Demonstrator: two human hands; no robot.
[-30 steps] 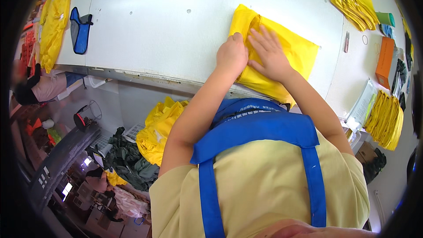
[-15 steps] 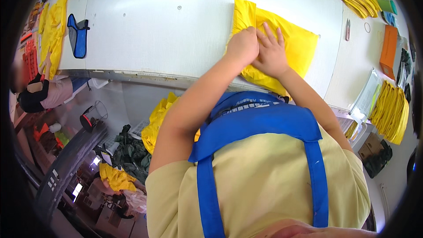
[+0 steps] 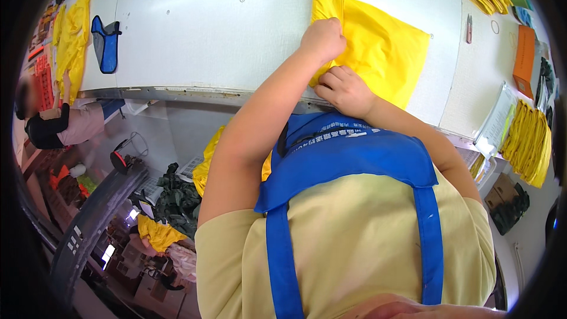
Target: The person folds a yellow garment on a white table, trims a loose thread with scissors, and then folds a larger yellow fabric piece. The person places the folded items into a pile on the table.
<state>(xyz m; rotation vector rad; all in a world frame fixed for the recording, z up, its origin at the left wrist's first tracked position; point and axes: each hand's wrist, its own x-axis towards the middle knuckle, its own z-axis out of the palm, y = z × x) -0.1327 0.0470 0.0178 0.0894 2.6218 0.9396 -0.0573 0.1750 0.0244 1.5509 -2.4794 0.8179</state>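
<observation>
A folded piece of smooth yellow fabric [image 3: 387,41] lies on the white table, with a narrow folded strip along its left side. My left hand [image 3: 323,40] is closed on that strip, its fingers curled into the edge of the fold. Nearer to me, at the front edge of the table, my right hand [image 3: 347,91] has its fingers bent and pinches the near left part of the same fabric. The fingertips of both hands are partly hidden by the knuckles.
A blue and grey pouch-like piece [image 3: 106,45] lies left on the white table [image 3: 207,41]. Small snips [image 3: 469,28] and an orange box [image 3: 524,62] are at the right. Yellow stacks [image 3: 525,142] sit there too. A co-worker [image 3: 50,121] handles yellow fabric at far left.
My right hand has gone from lying spread on the fabric to curled fingers at its near edge. My left hand has shifted slightly away from me, still closed. The fabric's near edge looks straighter.
</observation>
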